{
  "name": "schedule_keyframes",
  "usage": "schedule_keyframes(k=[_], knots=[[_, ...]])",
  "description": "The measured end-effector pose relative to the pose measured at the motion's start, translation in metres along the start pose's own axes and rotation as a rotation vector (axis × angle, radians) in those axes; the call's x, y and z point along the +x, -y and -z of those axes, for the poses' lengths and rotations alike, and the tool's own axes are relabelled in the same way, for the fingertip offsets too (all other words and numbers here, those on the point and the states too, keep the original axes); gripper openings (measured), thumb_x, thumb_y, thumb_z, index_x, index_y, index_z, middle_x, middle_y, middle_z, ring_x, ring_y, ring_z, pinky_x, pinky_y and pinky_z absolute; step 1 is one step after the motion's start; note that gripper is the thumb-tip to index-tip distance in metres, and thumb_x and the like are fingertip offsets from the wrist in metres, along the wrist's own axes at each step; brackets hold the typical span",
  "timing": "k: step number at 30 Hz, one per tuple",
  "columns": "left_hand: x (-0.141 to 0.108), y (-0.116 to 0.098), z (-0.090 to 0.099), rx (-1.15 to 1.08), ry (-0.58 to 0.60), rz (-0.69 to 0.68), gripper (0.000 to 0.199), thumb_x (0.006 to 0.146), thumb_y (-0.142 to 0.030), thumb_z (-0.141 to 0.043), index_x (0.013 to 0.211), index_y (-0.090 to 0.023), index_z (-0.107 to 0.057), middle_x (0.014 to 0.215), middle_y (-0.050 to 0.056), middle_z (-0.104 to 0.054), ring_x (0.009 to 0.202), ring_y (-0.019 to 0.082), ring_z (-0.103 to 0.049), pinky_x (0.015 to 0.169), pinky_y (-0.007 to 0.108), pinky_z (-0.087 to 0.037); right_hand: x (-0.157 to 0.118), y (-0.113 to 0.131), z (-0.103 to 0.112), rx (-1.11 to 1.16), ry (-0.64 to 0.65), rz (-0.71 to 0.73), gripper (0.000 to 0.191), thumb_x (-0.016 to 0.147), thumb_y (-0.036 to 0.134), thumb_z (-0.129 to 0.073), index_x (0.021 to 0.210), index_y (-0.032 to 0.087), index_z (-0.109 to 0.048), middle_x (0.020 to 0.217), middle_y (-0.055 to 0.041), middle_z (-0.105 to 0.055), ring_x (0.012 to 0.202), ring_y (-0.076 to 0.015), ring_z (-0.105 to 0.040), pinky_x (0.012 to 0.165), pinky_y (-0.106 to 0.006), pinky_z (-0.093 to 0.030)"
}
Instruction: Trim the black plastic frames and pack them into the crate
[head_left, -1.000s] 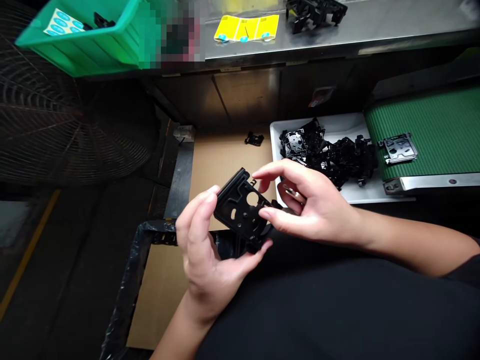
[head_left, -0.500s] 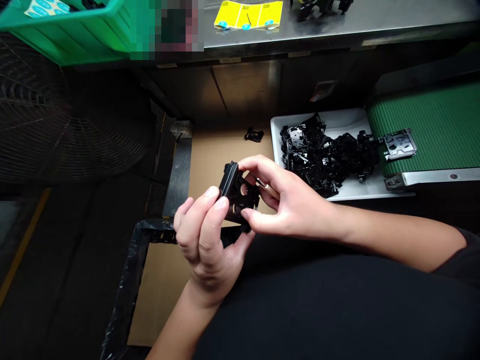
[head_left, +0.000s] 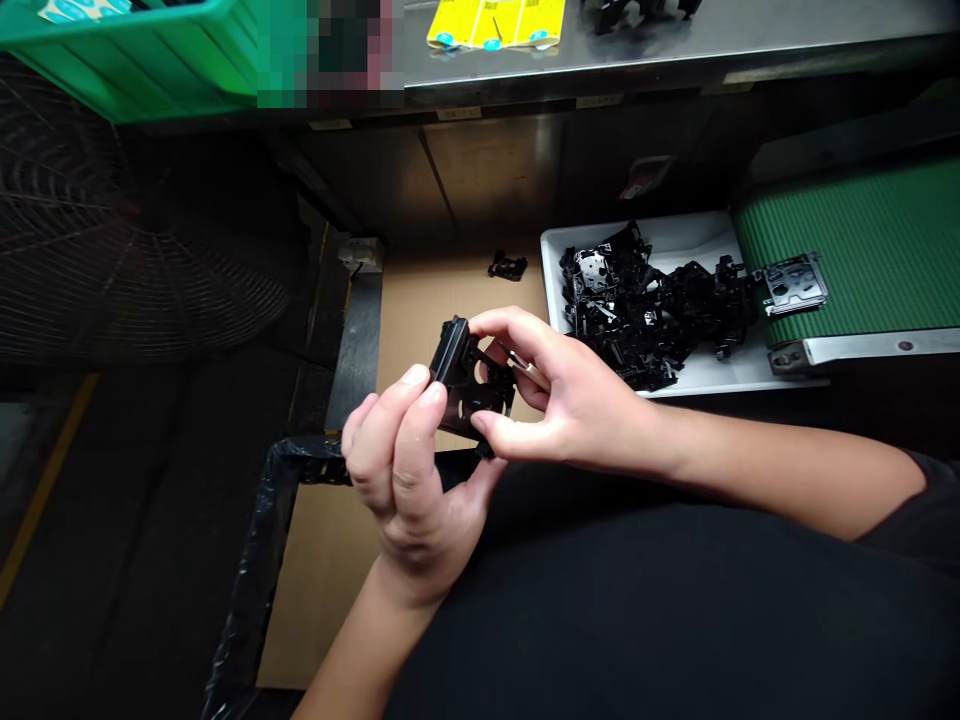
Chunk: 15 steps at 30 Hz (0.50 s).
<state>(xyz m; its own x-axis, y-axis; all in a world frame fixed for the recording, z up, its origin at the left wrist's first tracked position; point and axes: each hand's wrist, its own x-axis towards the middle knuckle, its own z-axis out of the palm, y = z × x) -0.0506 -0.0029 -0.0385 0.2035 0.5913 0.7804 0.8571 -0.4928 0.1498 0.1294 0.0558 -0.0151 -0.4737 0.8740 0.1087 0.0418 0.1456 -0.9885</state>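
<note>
Between my two hands is a black part with round cut-outs (head_left: 459,385), tilted, above the cardboard. My left hand (head_left: 412,480) is closed on its left side, with fingertips on the long ridged edge and the thumb below. At the part's right side, my right hand (head_left: 555,400) pinches it between thumb and forefinger. A thin tool with a pale handle and dark metal tip (head_left: 531,372) is tucked in the right hand's fingers; its kind does not show clearly. A small black piece (head_left: 508,266) lies on the cardboard (head_left: 420,300) beyond my hands.
A white tray (head_left: 709,380) heaped with black parts (head_left: 660,300) stands to the right. A flat metal-faced part (head_left: 795,284) sits on the green conveyor belt (head_left: 885,250). Yellow labels (head_left: 495,22) lie on the steel bench (head_left: 675,60). At left are a green bin (head_left: 150,60) and a fan (head_left: 135,220).
Both hands and the black part have shifted very slightly left and up in the picture. The grip stays the same. The metal-faced part on the belt appears slightly further left.
</note>
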Motion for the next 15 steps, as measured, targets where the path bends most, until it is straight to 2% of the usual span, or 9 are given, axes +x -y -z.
schedule_keyframes(k=[3, 7, 11, 15], knots=[[0.001, -0.002, 0.003, -0.057, 0.011, 0.029, 0.101, 0.071, -0.029, -0.093, 0.159, -0.026, -0.043, 0.138, 0.017, -0.059, 0.122, 0.035, -0.066, 0.108, 0.054, -0.056, -0.002, 0.003, 0.003, -0.047, 0.01, 0.015, 0.054, 0.083, 0.022, -0.078, 0.131, 0.023, -0.055, 0.107, -0.0035, -0.065, 0.089, -0.0166, -0.064, 0.074, -0.03, -0.057], [0.001, -0.005, 0.009, -0.145, 0.016, 0.106, 0.112, 0.065, -0.029, -0.097, 0.161, -0.029, -0.041, 0.142, 0.016, -0.055, 0.13, 0.038, -0.061, 0.111, 0.058, -0.055, -0.006, 0.013, 0.016, -0.075, 0.095, -0.013, 0.055, 0.085, 0.033, -0.081, 0.135, 0.024, -0.059, 0.109, -0.004, -0.066, 0.079, -0.0141, -0.063, 0.064, -0.026, -0.054], [-0.006, -0.006, 0.015, -0.238, 0.031, 0.198, 0.118, 0.059, -0.044, -0.1, 0.16, -0.03, -0.042, 0.146, 0.014, -0.054, 0.131, 0.04, -0.061, 0.108, 0.061, -0.059, -0.013, 0.019, 0.03, -0.07, 0.16, -0.049, 0.045, 0.091, 0.034, -0.075, 0.133, 0.025, -0.063, 0.109, -0.0037, -0.068, 0.07, -0.0107, -0.058, 0.053, -0.022, -0.046], [-0.012, -0.009, 0.022, -0.241, 0.093, 0.343, 0.111, 0.065, -0.054, -0.094, 0.161, -0.042, -0.039, 0.152, 0.008, -0.052, 0.134, 0.045, -0.06, 0.11, 0.066, -0.058, -0.02, 0.02, 0.037, -0.046, 0.193, -0.057, 0.032, 0.093, 0.035, -0.074, 0.122, 0.023, -0.069, 0.104, -0.0027, -0.07, 0.064, -0.0084, -0.053, 0.05, -0.021, -0.042]])
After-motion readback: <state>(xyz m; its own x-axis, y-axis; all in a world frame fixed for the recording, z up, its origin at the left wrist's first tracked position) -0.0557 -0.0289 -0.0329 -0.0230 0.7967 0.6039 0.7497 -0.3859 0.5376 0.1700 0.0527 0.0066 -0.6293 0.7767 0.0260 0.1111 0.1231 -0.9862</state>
